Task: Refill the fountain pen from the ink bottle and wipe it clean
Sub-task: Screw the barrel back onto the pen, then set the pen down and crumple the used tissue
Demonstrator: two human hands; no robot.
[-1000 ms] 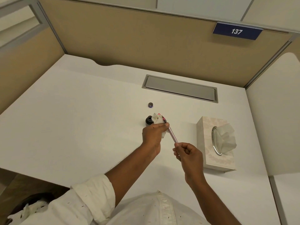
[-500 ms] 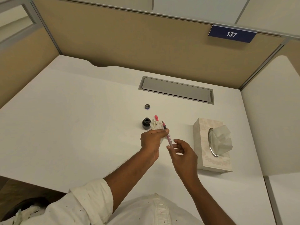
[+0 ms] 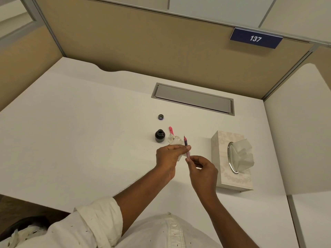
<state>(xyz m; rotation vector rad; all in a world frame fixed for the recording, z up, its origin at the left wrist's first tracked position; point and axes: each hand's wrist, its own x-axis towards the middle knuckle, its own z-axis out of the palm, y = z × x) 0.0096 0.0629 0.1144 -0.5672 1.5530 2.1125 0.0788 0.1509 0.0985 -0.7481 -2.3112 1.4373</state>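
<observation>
A slim pink fountain pen points away from me, nib up, above the white desk. My left hand pinches the pen's middle and also holds a crumpled white tissue. My right hand grips the pen's near end with thumb and fingertips. The open ink bottle stands just left of the tissue. Its small round cap lies farther back. A pink pen cap or barrel lies on the desk behind the tissue.
A tissue box with a tissue sticking out stands to the right of my hands. A grey cable hatch is set into the desk at the back. Beige partition walls enclose the desk on three sides.
My right hand has slid up the pen toward my left hand. The tissue no longer covers the nib, which now shows bare above my left thumb. The pen stands more upright.
</observation>
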